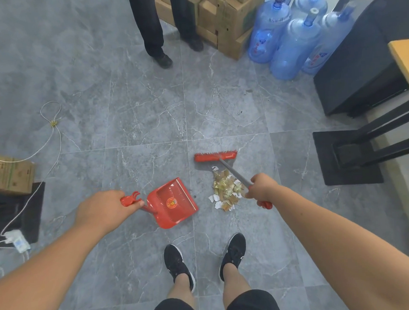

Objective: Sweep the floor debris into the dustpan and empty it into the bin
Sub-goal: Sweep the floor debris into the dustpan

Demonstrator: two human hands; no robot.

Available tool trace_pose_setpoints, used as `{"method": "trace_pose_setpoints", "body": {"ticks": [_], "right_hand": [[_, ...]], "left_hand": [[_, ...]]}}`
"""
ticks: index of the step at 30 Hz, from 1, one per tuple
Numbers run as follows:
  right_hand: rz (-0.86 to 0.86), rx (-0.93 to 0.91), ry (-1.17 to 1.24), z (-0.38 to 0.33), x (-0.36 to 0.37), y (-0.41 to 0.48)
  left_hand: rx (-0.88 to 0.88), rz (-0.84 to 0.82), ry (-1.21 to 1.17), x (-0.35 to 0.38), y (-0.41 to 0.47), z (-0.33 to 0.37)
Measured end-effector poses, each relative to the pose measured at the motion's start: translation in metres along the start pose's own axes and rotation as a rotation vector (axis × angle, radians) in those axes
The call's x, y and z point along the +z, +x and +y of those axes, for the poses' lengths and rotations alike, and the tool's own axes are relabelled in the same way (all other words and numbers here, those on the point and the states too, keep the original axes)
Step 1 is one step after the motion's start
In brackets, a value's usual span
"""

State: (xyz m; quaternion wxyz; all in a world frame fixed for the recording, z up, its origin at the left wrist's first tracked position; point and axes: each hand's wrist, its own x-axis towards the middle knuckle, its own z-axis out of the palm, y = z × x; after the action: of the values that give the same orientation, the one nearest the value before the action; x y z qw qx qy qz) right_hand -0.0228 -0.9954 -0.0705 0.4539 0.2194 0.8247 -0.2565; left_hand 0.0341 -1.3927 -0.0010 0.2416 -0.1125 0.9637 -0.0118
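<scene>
Red dustpan (178, 190) bears a round yellow sticker (171, 203), its writing unreadable.

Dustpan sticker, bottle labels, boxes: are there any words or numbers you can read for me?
No text here can be read.
dustpan sticker: round, yellow and red, too blurred.
water bottles: red and blue labels, too blurred.
stacked boxes: green print, too small.
box at left: green print, too blurred.

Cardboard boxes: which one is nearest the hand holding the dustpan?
The lone box at the frame's left edge is closest to the left hand gripping the dustpan; the other boxes are stacked far off by the water jugs.
</scene>
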Motion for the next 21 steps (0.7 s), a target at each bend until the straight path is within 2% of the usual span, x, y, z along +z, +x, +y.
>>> {"method": "trace_pose_setpoints", "body": {"ticks": [8,13,21], "right_hand": [[-0.044,0.122,-0.171,0.043,0.009,-0.007],[-0.054,0.128,-0.287,0.053,-0.004,-0.022],[-0.066,0.143,-0.338,0.074,-0.014,-0.035]], "left_hand": [[0.043,-0.016,0.029,0.007,0.0,0.017],[0.069,-0.021,0.043,0.011,-0.002,0.03],[0.121,-0.042,0.073,0.019,-0.006,0.045]]}}
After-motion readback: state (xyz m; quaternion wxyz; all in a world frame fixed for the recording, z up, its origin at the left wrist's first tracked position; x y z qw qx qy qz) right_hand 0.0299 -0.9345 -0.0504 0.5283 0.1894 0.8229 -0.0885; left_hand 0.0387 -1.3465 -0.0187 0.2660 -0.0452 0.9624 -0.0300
